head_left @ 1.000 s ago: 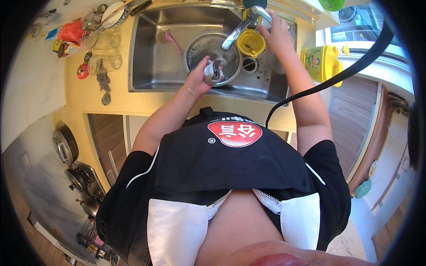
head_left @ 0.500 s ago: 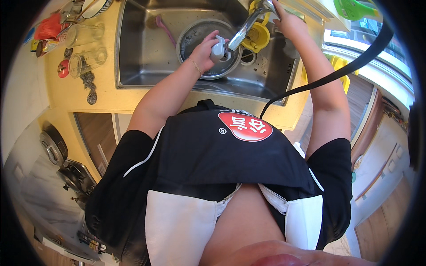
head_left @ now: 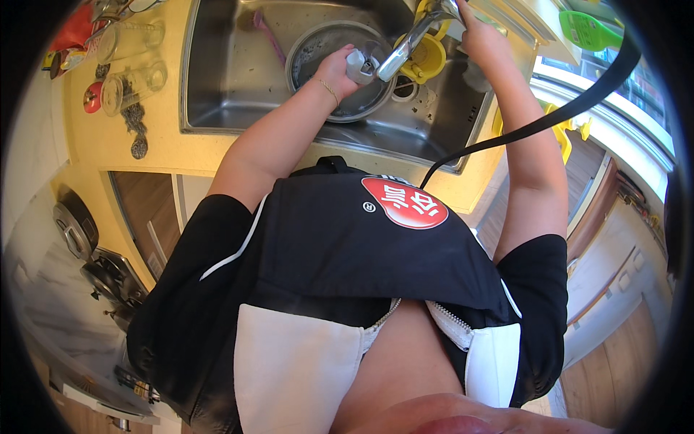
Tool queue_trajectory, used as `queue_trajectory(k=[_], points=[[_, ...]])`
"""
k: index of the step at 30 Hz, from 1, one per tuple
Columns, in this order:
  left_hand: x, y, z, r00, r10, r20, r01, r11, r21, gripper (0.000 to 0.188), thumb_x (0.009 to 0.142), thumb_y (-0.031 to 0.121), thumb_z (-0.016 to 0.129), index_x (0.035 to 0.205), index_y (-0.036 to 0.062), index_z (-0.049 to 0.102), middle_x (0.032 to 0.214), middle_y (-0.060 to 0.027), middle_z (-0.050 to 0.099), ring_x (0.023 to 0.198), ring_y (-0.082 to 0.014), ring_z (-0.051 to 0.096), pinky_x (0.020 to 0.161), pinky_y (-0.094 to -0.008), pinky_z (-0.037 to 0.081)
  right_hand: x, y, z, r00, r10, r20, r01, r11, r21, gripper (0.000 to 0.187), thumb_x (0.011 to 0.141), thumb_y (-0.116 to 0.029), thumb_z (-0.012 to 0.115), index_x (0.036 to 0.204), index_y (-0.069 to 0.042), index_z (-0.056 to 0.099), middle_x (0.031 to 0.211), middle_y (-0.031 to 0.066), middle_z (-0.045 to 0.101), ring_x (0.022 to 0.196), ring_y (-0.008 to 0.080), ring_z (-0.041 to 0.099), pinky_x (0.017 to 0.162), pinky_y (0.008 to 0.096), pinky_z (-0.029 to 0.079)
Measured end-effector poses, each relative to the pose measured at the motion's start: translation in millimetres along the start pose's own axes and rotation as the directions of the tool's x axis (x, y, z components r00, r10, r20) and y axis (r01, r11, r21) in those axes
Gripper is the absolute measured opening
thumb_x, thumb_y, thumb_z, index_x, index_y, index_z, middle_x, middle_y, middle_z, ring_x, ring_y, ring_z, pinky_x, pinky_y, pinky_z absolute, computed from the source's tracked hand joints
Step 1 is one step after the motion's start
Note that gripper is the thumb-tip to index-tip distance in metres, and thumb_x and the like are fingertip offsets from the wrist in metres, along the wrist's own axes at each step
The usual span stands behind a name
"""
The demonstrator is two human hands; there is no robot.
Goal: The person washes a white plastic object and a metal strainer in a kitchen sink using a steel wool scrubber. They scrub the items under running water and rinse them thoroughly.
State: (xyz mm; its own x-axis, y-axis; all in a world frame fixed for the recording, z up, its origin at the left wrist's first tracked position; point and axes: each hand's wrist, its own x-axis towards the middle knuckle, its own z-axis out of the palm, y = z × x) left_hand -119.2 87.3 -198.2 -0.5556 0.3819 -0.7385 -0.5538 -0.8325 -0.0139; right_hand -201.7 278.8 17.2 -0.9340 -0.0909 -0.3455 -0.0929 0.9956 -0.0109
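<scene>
My left hand (head_left: 334,71) is closed around a small grey cylindrical object (head_left: 358,64), held under the spout of the chrome tap (head_left: 406,45) over the steel sink (head_left: 231,72). A round metal pan (head_left: 318,47) lies in the sink beneath it. My right hand (head_left: 473,32) reaches up to the tap's top at the handle, fingers wrapped on it. A yellow cup (head_left: 430,58) sits in the sink behind the spout.
A pink brush (head_left: 266,32) lies in the sink. Clear glass jars (head_left: 130,76), a red lid (head_left: 92,98) and dark scrubbers rest on the yellow counter (head_left: 155,148) at left. A black strap (head_left: 549,119) crosses my right arm. A stove (head_left: 101,271) is at lower left.
The view has shifted so the sink sits higher in the picture. My left hand stays under the spout with the grey object; my right hand stays on the tap.
</scene>
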Motion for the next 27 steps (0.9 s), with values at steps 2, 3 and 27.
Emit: queue_trajectory(k=[2,3,27], points=[[-0.2,0.1,-0.5,0.999,-0.037,0.018,0.037,0.999,-0.004,0.023,0.097,0.021,0.039,0.117,0.0141,0.047,0.108,-0.0110,0.060,0.098,-0.0315,0.058,0.087,-0.0515,0.046,2.1,1.5,1.1,1.000,-0.010,-0.004,0.010,1.000,-0.005,0.070,0.076,-0.004,0.058,0.139,-0.018,0.034,0.095,0.0234,0.062,0.086,0.0368,0.061,0.076,0.0429,0.047],[-3.2,-1.7,1.3,0.999,-0.038,0.013,0.038,0.999,0.012,0.023,0.096,0.021,0.040,0.116,0.0136,0.048,0.106,-0.0107,0.061,0.097,-0.0310,0.058,0.086,-0.0516,0.046,2.6,1.7,0.9,1.000,-0.014,-0.006,0.014,1.000,-0.008,0.070,0.076,-0.004,0.058,0.139,-0.018,0.034,0.095,0.0235,0.062,0.087,0.0370,0.060,0.076,0.0430,0.047],[-3.9,-19.2,0.4,0.961,-0.264,0.087,0.256,0.962,0.095,0.025,0.097,0.023,0.037,0.112,0.0071,0.048,0.111,-0.0146,0.056,0.098,-0.0321,0.057,0.079,-0.0508,0.049,28.1,16.7,-13.6,0.972,-0.187,0.145,0.203,0.973,-0.106,0.089,0.067,-0.001,0.066,0.143,-0.021,0.025,0.095,0.0222,0.062,0.082,0.0377,0.060,0.072,0.0438,0.047]])
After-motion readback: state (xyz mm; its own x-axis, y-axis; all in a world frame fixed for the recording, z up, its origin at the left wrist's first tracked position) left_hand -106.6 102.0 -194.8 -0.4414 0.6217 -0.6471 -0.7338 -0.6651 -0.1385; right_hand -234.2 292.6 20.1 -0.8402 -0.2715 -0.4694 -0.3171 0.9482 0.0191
